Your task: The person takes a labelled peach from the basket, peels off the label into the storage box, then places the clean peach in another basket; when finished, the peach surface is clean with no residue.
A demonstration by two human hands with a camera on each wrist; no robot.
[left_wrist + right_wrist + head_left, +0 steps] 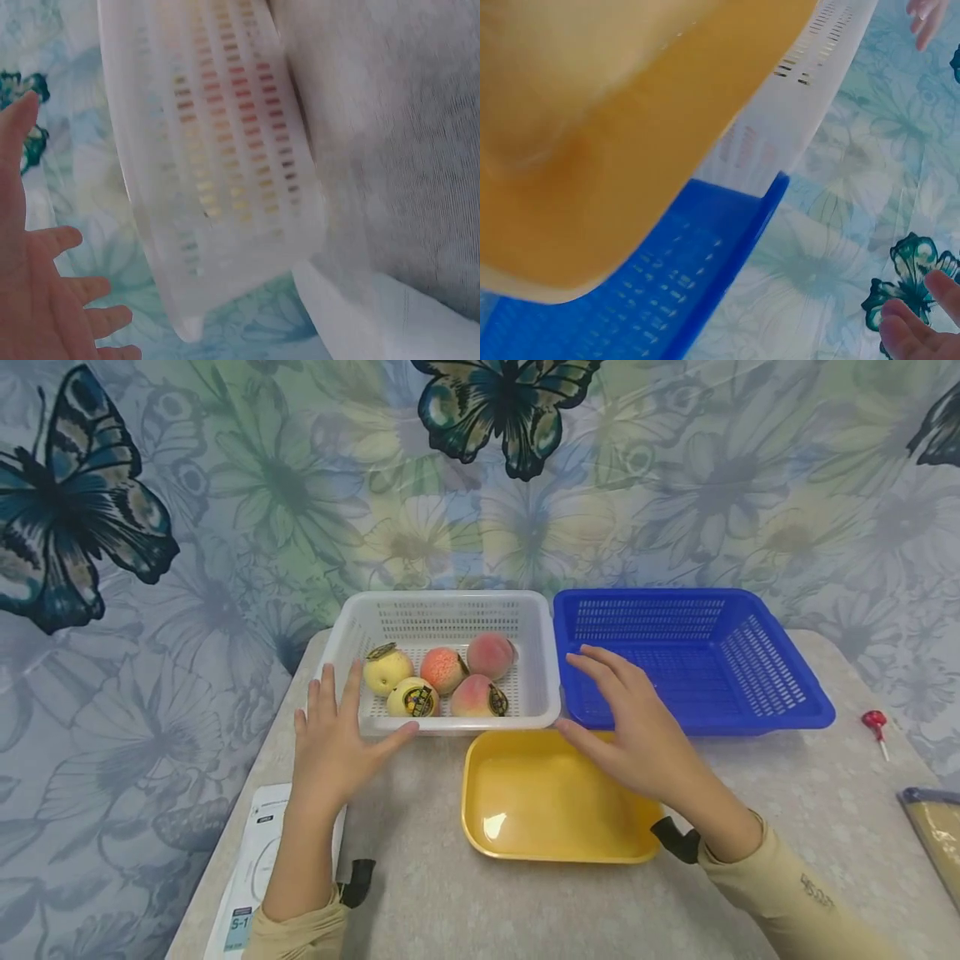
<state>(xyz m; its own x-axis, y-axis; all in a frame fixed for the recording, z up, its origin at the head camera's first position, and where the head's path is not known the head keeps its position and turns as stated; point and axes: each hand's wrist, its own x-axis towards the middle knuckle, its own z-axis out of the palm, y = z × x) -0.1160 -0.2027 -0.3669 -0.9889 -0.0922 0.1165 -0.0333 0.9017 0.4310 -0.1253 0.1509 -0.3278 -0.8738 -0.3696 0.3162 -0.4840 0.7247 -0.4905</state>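
Note:
A white plastic basket [450, 724] holds several peaches; a yellowish one with a dark sticker [413, 697] lies at its front and a redder one [491, 656] at the back right. My left hand [333, 752] hovers by the basket's front left corner, fingers spread and holding nothing. In the left wrist view, that hand [37, 300] appears apart from the slotted basket wall [225, 150]. My right hand [637, 727] is spread above the yellow tray [555, 802] and the front left part of the blue basket [772, 718]. Nothing is in its fingers [907, 337] either.
A white printed box or sheet [247, 868] lies at the left, partly under my left forearm. To the right are a red lollipop [873, 720] and a flat yellowish packet [933, 839]. A butterfly-patterned cloth [525, 535] hangs behind the table.

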